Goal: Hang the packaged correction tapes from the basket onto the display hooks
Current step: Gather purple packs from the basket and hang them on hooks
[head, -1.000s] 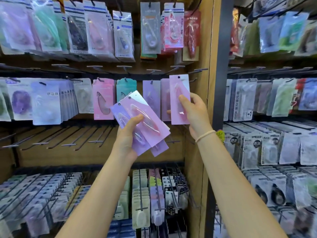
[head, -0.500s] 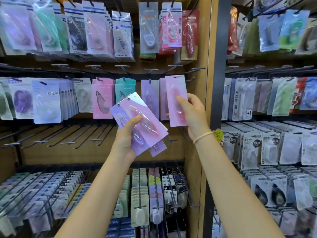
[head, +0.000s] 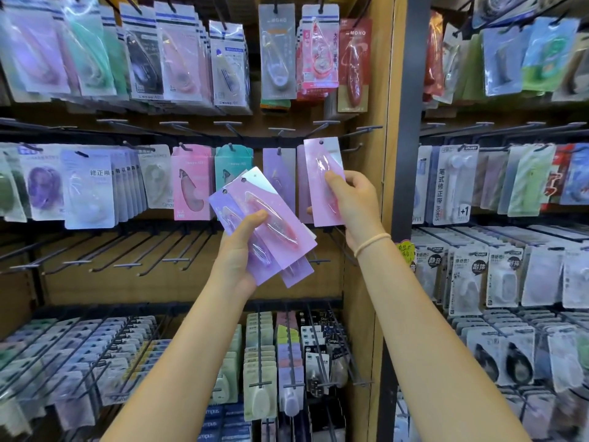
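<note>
A tan wooden display board [head: 191,285] fills the left and centre of the frame, crossed by rows of thin black metal hooks [head: 153,253] whose middle-left stretch is bare. Clear-fronted blister packs of correction tape [head: 178,59] hang across the top row, and below them, at centre, a pink card pack [head: 190,181], a teal card pack [head: 232,162] and a lilac card pack [head: 279,173] hang side by side. At the right of the frame, past a dark upright post [head: 404,154], white and grey packs [head: 471,275] hang in crowded rows.
</note>
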`<state>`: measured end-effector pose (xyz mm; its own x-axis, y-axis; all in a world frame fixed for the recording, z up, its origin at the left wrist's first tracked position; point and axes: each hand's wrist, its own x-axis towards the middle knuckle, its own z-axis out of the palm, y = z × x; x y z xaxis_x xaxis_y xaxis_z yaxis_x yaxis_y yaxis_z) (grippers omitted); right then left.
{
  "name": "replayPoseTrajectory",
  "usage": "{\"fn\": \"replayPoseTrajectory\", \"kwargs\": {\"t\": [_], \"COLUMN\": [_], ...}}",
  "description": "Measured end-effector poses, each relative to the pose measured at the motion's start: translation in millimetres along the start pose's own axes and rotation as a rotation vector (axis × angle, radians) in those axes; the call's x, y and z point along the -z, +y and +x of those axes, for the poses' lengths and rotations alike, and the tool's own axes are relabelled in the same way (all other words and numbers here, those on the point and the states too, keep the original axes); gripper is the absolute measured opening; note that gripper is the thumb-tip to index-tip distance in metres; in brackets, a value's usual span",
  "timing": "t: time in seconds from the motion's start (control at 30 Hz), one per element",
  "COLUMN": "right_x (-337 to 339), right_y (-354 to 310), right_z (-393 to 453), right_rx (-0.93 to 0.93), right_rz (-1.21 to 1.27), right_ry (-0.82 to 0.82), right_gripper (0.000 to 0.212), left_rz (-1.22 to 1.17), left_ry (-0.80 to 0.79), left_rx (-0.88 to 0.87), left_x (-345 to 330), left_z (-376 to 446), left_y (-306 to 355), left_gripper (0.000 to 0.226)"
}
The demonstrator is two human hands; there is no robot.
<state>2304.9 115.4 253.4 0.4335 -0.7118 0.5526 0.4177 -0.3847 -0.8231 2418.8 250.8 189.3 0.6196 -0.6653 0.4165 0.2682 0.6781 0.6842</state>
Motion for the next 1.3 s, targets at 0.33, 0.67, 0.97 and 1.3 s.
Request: {"fn": "replayPoseTrajectory", "kwargs": {"t": [0.33,0.67,0.97,1.3], "right_x": [-5,18,-8,-1], "right_y": [13,25,17,16], "right_z": [17,-36,-63,-56], "right_rx": [-0.165,0.127,0.133,0.015], "right_rz": [-0.135,-0.384,-0.259,0.044], "right_ry": [0.049,0.111,-0.195,-0.035], "right_gripper": [0.038,0.032,0.044,0.039], "left_rz": [0.016,0.047,0.080,0.025], "left_ry": [-0.025,-0.082,-0.074,-0.034], "left_rx": [0.003,0.022,-0.034,0.014], "left_x": [-5,2,-5,-3], "left_z": [3,-1,-7,-8], "left_y": [2,-7,-15,-10], "left_gripper": [0.058,0.075,0.064,0.063]}}
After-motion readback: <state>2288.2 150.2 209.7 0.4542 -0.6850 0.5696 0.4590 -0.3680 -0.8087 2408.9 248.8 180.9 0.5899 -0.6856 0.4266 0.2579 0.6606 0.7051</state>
